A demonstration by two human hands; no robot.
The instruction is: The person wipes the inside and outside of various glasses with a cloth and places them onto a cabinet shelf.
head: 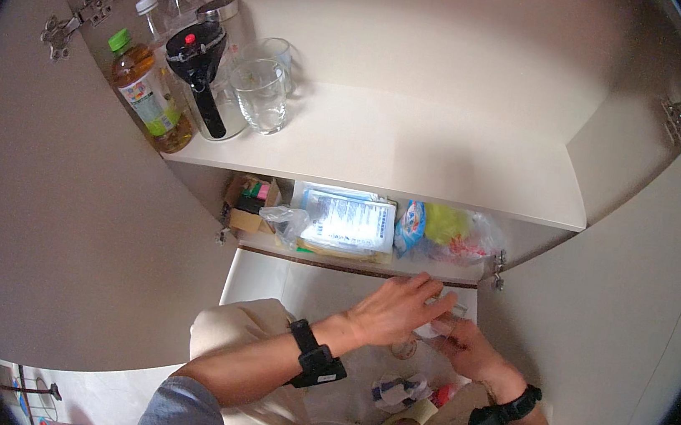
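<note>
Low in front of the cabinet, both my hands meet around a small clear container [426, 331], perhaps a glass or plastic cup. My left hand [395, 310] reaches over it from the left, its fingers bent around the upper part. Its lower right side is gripped by my right hand [472, 348]. The fingers hide most of the container, and its contents cannot be made out. Just below them is a small round item with a reddish mark [404, 348], blurred and partly covered. Beyond the hands is the lower shelf [267, 243] with packages on it.
Open cabinet doors flank me, the left door [80, 233] and the right door [605, 318]. The upper shelf [385, 148] bears a drink bottle [155, 100], a glass jug [227, 127] with a black funnel [197, 61], and a drinking glass [259, 96]. Plastic packages [347, 223] and a cardboard box [245, 220] stand below.
</note>
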